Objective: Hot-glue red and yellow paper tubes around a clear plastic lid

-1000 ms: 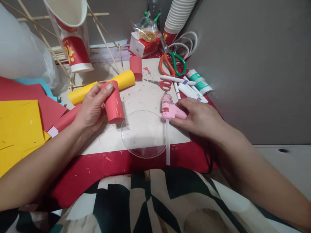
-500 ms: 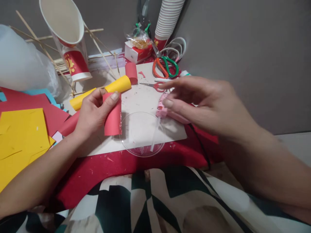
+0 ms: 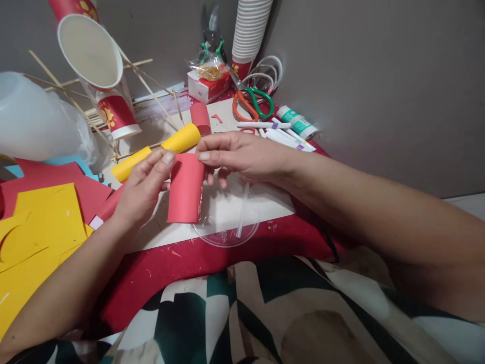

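Observation:
A piece of red paper [image 3: 185, 189], curved like a tube, is held upright above the work surface. My left hand [image 3: 146, 182] pinches its upper left corner between thumb and fingers. At the upper right corner, my right hand [image 3: 235, 156] grips it with thumb and forefinger while the other fingers curl behind. Glue shines in clear strings along the right edge of the paper. Under it lies a clear round lid [image 3: 227, 237] with a translucent glue stick [image 3: 243, 212] across it. The glue gun seen earlier is hidden behind my right forearm.
Yellow paper rolls [image 3: 182, 138] and a red roll [image 3: 200, 119] lie behind my hands. Large scissors [image 3: 253, 103], white pens [image 3: 288, 136] and a green-white tube [image 3: 297, 121] are back right. Paper cups [image 3: 119, 114] with sticks stand back left, near coloured sheets [image 3: 45, 222].
My right hand has moved left from above the glue gun and now grips the red paper's right corner. The paper has shifted slightly right and down, and the view has turned a little.

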`<state>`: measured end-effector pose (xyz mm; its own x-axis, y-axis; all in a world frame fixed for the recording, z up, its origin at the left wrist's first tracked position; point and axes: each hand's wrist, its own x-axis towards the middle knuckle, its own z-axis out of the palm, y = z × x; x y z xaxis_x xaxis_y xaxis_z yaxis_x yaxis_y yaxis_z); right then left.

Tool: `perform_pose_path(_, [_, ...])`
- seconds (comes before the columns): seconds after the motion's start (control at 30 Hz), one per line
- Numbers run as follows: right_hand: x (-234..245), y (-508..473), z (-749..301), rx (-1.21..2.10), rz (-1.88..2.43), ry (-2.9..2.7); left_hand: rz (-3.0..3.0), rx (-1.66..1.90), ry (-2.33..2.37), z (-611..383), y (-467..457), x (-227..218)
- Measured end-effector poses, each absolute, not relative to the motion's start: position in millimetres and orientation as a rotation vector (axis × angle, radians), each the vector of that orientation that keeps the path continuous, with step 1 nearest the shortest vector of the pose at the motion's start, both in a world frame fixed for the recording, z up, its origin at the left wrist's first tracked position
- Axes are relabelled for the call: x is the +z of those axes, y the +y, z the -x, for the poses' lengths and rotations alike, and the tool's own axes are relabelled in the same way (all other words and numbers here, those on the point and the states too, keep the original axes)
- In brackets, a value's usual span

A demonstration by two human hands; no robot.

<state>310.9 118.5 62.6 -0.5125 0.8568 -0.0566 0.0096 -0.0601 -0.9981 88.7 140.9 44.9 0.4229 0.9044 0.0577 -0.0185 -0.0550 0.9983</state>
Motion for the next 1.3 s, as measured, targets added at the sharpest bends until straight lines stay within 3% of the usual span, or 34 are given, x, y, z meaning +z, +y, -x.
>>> perform_pose_path(0.4, [47,125,-311,1.792,0.806,-1.410,-1.281,0.860,0.626,-87,144,63])
perform_pose_path(0.57, [64,111,-322,1.448,1.143,-1.414,-1.268,0.886,0.759,-83,152,65])
perform_pose_path(0.9, [70,65,-359,0.977,1.380,-1.322,-1.349,0.677,1.090,-112,169,63])
perform_pose_path(1.13, [48,49,-344,0.532,1.445,-1.745,-1.523,0.667,0.984,-131,178,53])
perform_pose_path(1.3, [35,45,-335,0.430,1.435,-1.888,-1.634,0.674,0.865,-133,186,43])
